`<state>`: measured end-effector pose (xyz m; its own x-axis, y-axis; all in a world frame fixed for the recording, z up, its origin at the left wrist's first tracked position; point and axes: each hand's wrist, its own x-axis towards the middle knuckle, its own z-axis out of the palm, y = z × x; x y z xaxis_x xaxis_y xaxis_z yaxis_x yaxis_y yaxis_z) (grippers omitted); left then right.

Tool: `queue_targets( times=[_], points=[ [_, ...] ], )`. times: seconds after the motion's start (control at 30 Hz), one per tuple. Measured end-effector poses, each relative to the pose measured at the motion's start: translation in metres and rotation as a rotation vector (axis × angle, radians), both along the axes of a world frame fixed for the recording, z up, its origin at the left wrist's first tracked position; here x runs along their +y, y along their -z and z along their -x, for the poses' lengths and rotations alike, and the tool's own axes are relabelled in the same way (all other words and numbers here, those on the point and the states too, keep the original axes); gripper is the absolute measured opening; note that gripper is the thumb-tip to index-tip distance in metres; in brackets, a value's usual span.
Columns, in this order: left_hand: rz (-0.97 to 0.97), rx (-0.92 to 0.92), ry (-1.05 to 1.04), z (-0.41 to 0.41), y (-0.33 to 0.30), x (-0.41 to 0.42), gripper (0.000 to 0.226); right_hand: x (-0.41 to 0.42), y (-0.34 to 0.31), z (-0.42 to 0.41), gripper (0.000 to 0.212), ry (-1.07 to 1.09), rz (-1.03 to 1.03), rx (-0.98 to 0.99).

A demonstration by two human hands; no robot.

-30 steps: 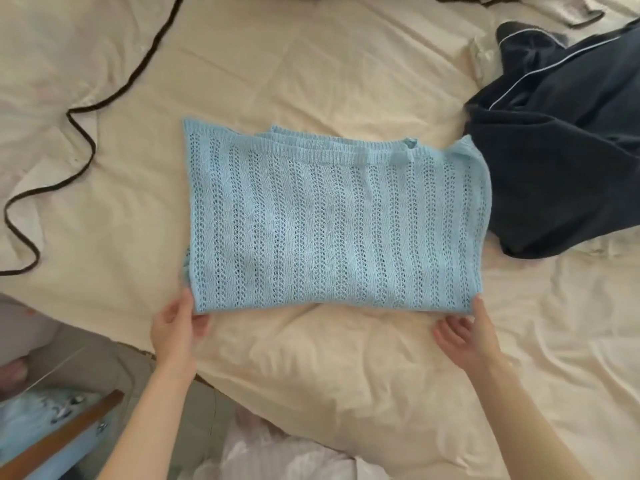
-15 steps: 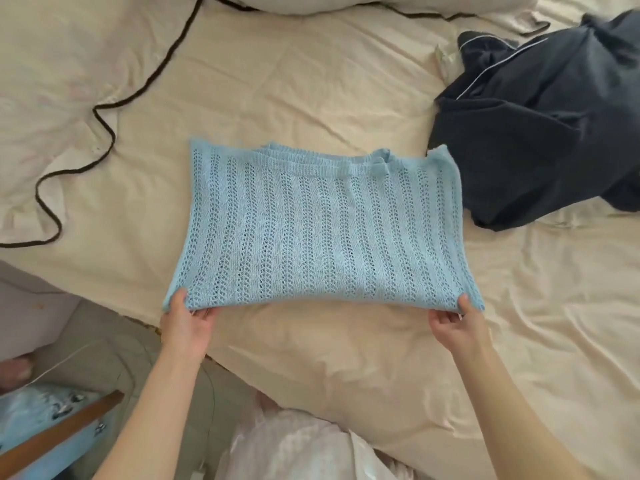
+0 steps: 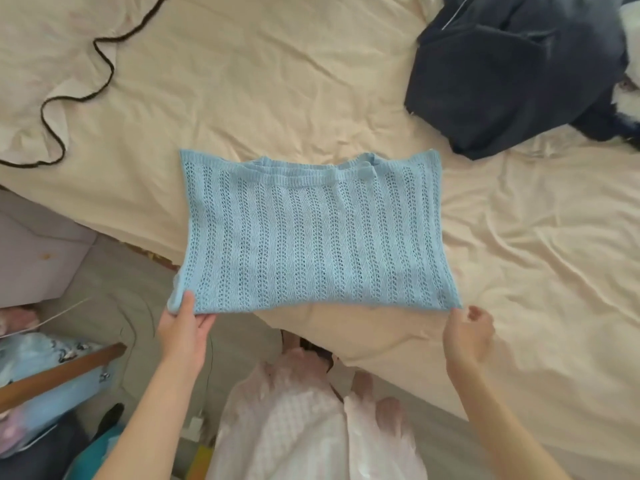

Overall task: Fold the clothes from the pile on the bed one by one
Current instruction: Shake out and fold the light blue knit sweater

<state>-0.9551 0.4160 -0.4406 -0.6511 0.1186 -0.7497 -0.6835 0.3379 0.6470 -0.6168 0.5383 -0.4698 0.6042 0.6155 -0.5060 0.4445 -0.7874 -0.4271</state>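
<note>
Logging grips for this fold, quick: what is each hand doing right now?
Left hand: pinches the near left corner of the blue knit top.
Right hand: pinches the top's near right corner.

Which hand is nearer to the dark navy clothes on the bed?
Right. The right hand is below the navy clothes; the left hand is farther, across the blue sweater.

No lettering, label, brand, number or sign is showing legibly anywhere here: nothing readable is appearing on the blue knit top (image 3: 315, 233), the dark clothes (image 3: 502, 77) or the bed sheet (image 3: 277, 81).
</note>
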Motion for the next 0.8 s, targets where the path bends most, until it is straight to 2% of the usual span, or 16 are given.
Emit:
queue_targets(
  times=[0.03, 0.07, 0.13, 0.2, 0.23, 0.3, 0.43, 0.5, 0.57, 0.63, 0.7, 0.8],
  points=[
    [-0.009, 0.024, 0.019, -0.003, -0.002, 0.005, 0.037, -0.004, 0.001, 0.003, 0.036, -0.286, -0.084, -0.127],
    [-0.012, 0.051, 0.039, -0.007, -0.004, 0.011, 0.035, -0.009, 0.001, 0.01, 0.038, -0.555, -0.184, -0.172],
    [-0.001, 0.125, 0.08, -0.019, -0.009, 0.021, 0.025, -0.018, 0.007, 0.027, 0.041, -0.992, -0.256, -0.153],
    [0.005, 0.234, 0.16, -0.036, -0.015, 0.032, 0.013, -0.021, 0.015, 0.046, 0.048, -1.208, -0.118, -0.049],
    [-0.001, 0.317, 0.233, -0.046, -0.02, 0.04, 0.012, -0.02, 0.019, 0.054, 0.049, -1.227, -0.042, 0.002],
    [-0.04, 0.494, 0.432, -0.069, -0.027, 0.06, 0.013, -0.01, 0.019, 0.066, 0.046, -1.036, 0.067, 0.217],
    [-0.205, 0.705, 0.904, -0.134, -0.035, 0.113, 0.008, 0.026, -0.005, 0.05, 0.053, -0.11, -0.003, 0.929],
    [-0.288, 0.723, 1.187, -0.17, -0.032, 0.129, 0.014, 0.043, -0.016, 0.024, 0.053, 0.175, -0.057, 1.119],
    [-0.278, 0.736, 1.506, -0.198, -0.018, 0.13, 0.024, 0.051, -0.021, 0.004, 0.051, 0.193, -0.04, 1.131],
    [-0.19, 0.821, 1.703, -0.208, -0.003, 0.116, 0.031, 0.049, -0.015, -0.004, 0.044, 0.108, 0.032, 1.061],
    [-0.056, 0.938, 1.744, -0.198, 0.013, 0.096, 0.041, 0.048, -0.006, -0.006, 0.035, 0.069, 0.117, 0.958],
    [0.213, 1.043, 1.748, -0.168, 0.03, 0.073, 0.061, 0.054, 0.006, -0.001, 0.037, 0.109, 0.152, 0.879]
  ],
)
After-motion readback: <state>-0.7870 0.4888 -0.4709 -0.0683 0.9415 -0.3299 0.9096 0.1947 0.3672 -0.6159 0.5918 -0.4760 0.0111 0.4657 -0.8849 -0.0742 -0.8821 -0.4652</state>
